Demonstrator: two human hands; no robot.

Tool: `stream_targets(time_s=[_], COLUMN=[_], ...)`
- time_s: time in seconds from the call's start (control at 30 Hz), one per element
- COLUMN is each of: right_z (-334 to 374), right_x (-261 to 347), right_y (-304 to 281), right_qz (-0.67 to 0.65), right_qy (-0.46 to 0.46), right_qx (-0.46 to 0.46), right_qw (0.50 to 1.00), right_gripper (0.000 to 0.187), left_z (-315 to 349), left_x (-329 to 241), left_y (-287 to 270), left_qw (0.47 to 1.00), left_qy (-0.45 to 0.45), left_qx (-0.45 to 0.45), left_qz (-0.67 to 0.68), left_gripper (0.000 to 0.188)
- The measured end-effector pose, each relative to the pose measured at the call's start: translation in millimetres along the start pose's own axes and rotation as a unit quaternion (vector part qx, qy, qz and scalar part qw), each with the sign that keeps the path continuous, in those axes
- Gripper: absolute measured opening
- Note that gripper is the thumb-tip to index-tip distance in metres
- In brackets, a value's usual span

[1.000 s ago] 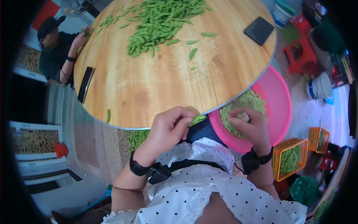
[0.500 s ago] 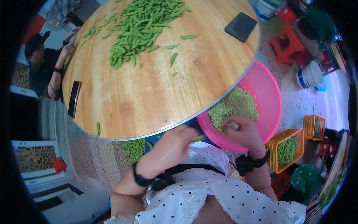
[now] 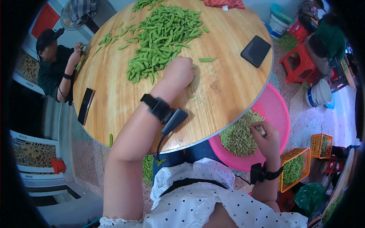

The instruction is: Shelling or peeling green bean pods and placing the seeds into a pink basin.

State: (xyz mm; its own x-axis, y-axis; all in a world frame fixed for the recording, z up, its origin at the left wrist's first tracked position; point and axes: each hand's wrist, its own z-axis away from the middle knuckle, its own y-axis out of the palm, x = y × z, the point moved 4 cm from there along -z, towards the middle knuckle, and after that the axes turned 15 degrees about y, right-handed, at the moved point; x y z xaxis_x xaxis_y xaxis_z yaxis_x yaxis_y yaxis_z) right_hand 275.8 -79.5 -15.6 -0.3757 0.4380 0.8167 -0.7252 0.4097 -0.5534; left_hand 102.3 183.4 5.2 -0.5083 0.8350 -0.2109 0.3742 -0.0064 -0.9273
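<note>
My left hand [image 3: 178, 73] is over the round wooden table [image 3: 125, 110], at the near right edge of a heap of green bean pods [image 3: 167, 32]. Its fingers are curled downward, and what they close on is hidden; a bit of green shows beside them. A single pod [image 3: 207, 59] lies just right of that hand. My right hand [image 3: 268, 138] is above a pink plastic basket [image 3: 280, 108] holding shelled pale green beans [image 3: 237, 138]. Its thumb and fingers are pinched together, with something small and whitish at the tips that I cannot make out.
A black phone [image 3: 256, 51] lies at the table's right, another phone [image 3: 86, 106] at its left. Across to the left a person [image 3: 57, 64] handles pods. Orange crates [image 3: 294, 169], a red stool [image 3: 298, 62] and a white bucket [image 3: 319, 93] stand on the floor at right.
My left hand has moved from above my lap, where a pod showed by its fingers, forward onto the table beside the heap. My right hand stays over the basket. The view has shifted slightly.
</note>
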Motion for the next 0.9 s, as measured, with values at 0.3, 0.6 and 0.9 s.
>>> stream_targets(time_s=[0.3, 0.6, 0.9], right_z=[0, 8, 16], right_x=[38, 72, 82], right_y=[18, 80, 88], right_qz=[-0.285, -0.341, -0.326], right_qy=[0.082, 0.138, 0.102], right_qx=[0.232, 0.411, 0.417], right_qw=[0.927, 0.834, 0.842], right_gripper=[0.017, 0.029, 0.026], left_z=[46, 121, 136], left_x=[-38, -92, -91], left_y=[-23, -15, -23], left_qw=[0.812, 0.673, 0.742], left_qy=[-0.203, -0.200, -0.175], left_qx=[-0.018, -0.058, -0.113], left_qz=[0.548, 0.710, 0.638], left_gripper=[0.020, 0.016, 0.014])
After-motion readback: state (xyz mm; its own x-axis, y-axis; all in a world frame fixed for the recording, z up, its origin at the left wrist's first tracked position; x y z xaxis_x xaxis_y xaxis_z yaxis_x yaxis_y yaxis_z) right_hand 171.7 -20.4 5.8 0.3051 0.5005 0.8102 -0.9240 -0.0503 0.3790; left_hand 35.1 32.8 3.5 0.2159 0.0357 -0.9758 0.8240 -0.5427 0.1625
